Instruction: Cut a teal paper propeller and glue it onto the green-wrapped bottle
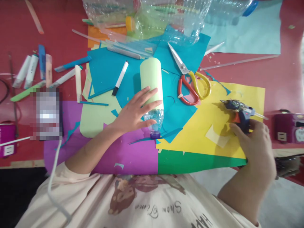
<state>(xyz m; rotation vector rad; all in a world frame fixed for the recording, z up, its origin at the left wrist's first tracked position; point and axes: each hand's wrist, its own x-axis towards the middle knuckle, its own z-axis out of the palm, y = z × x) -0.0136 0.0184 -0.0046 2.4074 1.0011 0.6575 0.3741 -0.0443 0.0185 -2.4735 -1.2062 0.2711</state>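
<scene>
A small clear plastic bottle (154, 118) with a purple cap lies with its cap toward me, its body wrapped in a light green paper (151, 74). My left hand (136, 112) rests across it, fingers stretched and spread over the paper and the thumb near the bottle's neck. On the right, my right hand (257, 142) has its thumb and fingers around the handle of a dark blue glue gun (243, 115) with an orange trigger. A clear glue stick pokes out of the gun's back end. Scissors (186, 72) with red and yellow handles lie open between the hands.
Large clear bottles (166, 19) lie at the back. Coloured sheets, including a yellow sheet (237, 91) and a purple sheet (133, 152), cover the red table (14, 41). Several markers (32, 71) and a phone (48, 114) with a white cable are on the left.
</scene>
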